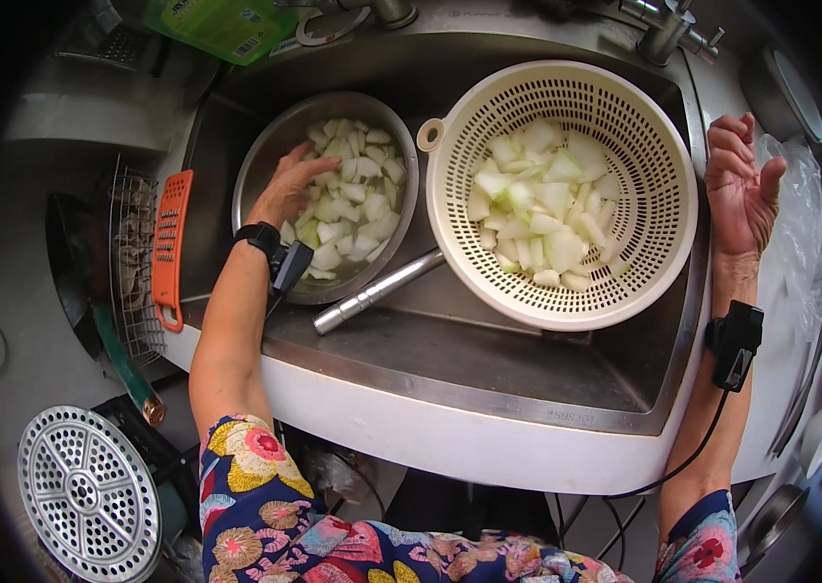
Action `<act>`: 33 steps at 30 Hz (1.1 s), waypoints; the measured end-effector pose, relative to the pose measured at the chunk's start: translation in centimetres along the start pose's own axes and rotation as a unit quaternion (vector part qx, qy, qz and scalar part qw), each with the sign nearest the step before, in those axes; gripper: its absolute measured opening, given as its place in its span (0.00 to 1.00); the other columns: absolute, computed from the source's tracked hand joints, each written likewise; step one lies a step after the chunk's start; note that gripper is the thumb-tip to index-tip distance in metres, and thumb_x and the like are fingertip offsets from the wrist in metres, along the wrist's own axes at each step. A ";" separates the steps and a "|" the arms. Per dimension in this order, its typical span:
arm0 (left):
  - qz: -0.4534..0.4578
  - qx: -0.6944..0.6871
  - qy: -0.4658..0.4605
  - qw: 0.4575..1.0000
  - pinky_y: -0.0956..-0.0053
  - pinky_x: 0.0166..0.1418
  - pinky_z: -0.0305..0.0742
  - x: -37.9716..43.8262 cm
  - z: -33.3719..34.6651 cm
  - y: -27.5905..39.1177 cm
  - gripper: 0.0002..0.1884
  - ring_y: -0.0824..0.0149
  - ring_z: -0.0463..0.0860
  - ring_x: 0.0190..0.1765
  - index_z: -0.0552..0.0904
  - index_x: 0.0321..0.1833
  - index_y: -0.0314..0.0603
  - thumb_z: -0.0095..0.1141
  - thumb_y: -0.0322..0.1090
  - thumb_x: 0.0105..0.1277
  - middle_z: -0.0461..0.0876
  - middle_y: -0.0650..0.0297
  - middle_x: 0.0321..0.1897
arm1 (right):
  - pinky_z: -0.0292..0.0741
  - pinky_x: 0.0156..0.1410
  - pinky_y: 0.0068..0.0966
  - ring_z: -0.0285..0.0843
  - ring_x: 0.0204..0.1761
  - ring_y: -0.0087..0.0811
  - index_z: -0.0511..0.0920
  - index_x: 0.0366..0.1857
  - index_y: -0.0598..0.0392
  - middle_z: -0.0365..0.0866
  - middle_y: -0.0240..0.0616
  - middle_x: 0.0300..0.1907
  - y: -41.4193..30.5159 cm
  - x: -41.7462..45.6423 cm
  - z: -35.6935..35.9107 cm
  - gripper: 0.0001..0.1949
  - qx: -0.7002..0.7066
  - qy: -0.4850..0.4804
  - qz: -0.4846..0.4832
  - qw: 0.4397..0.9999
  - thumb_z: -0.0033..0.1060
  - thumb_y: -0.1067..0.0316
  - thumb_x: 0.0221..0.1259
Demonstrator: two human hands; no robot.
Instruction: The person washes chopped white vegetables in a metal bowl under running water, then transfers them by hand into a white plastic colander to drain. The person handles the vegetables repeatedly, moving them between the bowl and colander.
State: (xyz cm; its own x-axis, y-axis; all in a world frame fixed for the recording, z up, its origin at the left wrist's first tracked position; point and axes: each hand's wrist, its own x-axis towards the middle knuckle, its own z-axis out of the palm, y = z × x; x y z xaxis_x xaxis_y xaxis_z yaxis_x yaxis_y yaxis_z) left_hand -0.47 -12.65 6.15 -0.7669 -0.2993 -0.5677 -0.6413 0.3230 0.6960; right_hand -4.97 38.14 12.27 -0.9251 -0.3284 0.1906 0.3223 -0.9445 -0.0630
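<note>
My left hand [294,184] reaches into a stainless steel bowl [411,169] in the sink, its fingers spread at the pale green-white chunks of gourd or melon [353,193] lying in water. No piece is plainly held, and some fingertips are hard to make out. To the right of the bowl, a cream plastic colander [644,197] contains more cut chunks [549,193]. A metal handle [382,290] sticks out from beneath the colander. Beyond the colander's right side, my right hand [742,182] is raised palm up, empty, with loosely curled fingers and the thumb apart.
An orange grater [172,248] leans at the left rim of the steel sink [455,372], beside a wire basket [135,262]. Faucets [662,33] and a green bottle [225,25] stand behind. A perforated steamer plate [87,495] is lower left; plastic bags [793,211] lie right.
</note>
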 end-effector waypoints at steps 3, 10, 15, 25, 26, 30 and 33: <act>-0.003 -0.095 0.013 0.995 0.35 0.71 0.49 2.2 1.0 -1.9 0.59 0.46 0.51 0.77 0.47 0.77 0.35 0.73 0.46 0.49 0.50 0.47 0.75 | 0.69 0.33 0.17 0.60 0.34 0.23 0.73 0.52 0.66 0.61 0.33 0.37 0.4 0.1 0.2 0.21 -0.008 0.011 0.005 1.000 0.70 0.78 0.54; -0.022 -0.131 -0.078 0.988 0.47 0.75 0.46 3.7 4.6 -2.0 0.60 0.54 0.62 0.72 0.43 0.75 0.27 0.75 0.38 0.48 0.61 0.48 0.70 | 0.68 0.30 0.18 0.58 0.30 0.23 0.75 0.35 0.65 0.60 0.32 0.31 0.0 0.1 0.0 0.06 -0.010 0.017 0.006 1.000 0.64 0.78 0.59; -0.002 -0.144 -0.171 0.975 0.48 0.74 0.48 3.7 5.7 -2.0 0.64 0.56 0.67 0.69 0.37 0.74 0.22 0.75 0.35 0.46 0.65 0.44 0.67 | 0.72 0.41 0.23 0.63 0.40 0.28 0.75 0.41 0.64 0.65 0.37 0.39 0.1 0.2 -0.3 0.12 -0.018 0.004 0.000 1.000 0.69 0.78 0.55; 0.018 -0.195 -0.145 0.970 0.67 0.22 0.77 1.1 7.4 -1.0 0.13 0.65 0.83 0.31 0.78 0.42 0.35 0.58 0.22 0.52 0.83 0.59 0.31 | 0.63 0.73 0.42 0.62 0.64 0.46 0.71 0.54 0.66 0.66 0.53 0.60 0.0 0.2 -0.4 0.29 -0.016 0.044 -0.058 0.997 0.76 0.74 0.47; 0.022 -0.196 -0.143 0.970 0.67 0.22 0.77 1.0 7.4 -0.8 0.13 0.65 0.83 0.29 0.78 0.41 0.35 0.59 0.22 0.51 0.83 0.59 0.30 | 0.63 0.72 0.41 0.62 0.63 0.46 0.70 0.54 0.67 0.66 0.52 0.60 -0.1 0.2 -0.5 0.29 -0.012 0.039 -0.053 0.998 0.76 0.74 0.47; 0.025 -0.203 -0.128 0.970 0.69 0.20 0.76 1.5 6.9 -0.9 0.12 0.63 0.84 0.27 0.78 0.39 0.34 0.61 0.23 0.51 0.82 0.57 0.28 | 0.65 0.70 0.39 0.64 0.59 0.42 0.70 0.54 0.66 0.68 0.49 0.53 0.0 0.2 -0.2 0.28 0.011 0.031 -0.033 0.999 0.75 0.74 0.48; 0.029 -0.211 -0.138 0.967 0.69 0.19 0.76 1.6 6.2 -0.9 0.12 0.62 0.85 0.27 0.78 0.39 0.35 0.63 0.23 0.51 0.82 0.57 0.28 | 0.70 0.60 0.33 0.65 0.50 0.36 0.71 0.47 0.64 0.69 0.42 0.44 0.6 0.2 0.4 0.20 0.029 0.046 -0.026 0.998 0.72 0.76 0.51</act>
State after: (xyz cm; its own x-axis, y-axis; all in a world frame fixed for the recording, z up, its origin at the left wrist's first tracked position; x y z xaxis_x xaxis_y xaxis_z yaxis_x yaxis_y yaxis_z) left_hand -1.26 -7.85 1.96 -0.8160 -0.0224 -0.5776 -0.5744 -0.0804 0.8146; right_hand -4.87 37.51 12.68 -0.9544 -0.2811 0.1006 0.2827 -0.9592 0.0015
